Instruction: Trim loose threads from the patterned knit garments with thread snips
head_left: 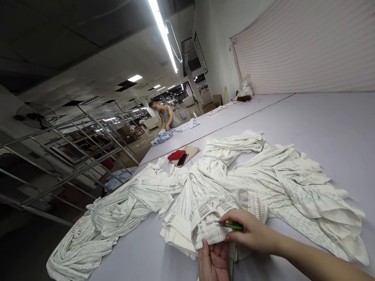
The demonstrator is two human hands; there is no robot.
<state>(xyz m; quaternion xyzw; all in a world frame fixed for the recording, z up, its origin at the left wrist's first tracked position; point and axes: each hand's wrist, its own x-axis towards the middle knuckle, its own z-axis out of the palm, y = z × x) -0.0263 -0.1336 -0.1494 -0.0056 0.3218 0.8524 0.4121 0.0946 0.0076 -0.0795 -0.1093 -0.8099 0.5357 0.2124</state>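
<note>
A heap of white garments with a faint grey print (222, 183) lies across the pale table (322, 128) in front of me. My left hand (212, 260) grips the ribbed waistband (205, 230) of the nearest garment from below, fingers curled on the cloth. My right hand (249, 232) is closed on a small green tool (233, 225), its tip resting at the waistband beside two sewn labels (203, 209).
A red pouch (176, 154), a dark phone (182, 159) and a tan notebook (190, 151) lie past the heap. Further along the table a person (165, 116) bends over blue-white cloth (162, 136). Metal rails (70, 156) stand to the left. A striped curtain (307, 47) hangs at the right.
</note>
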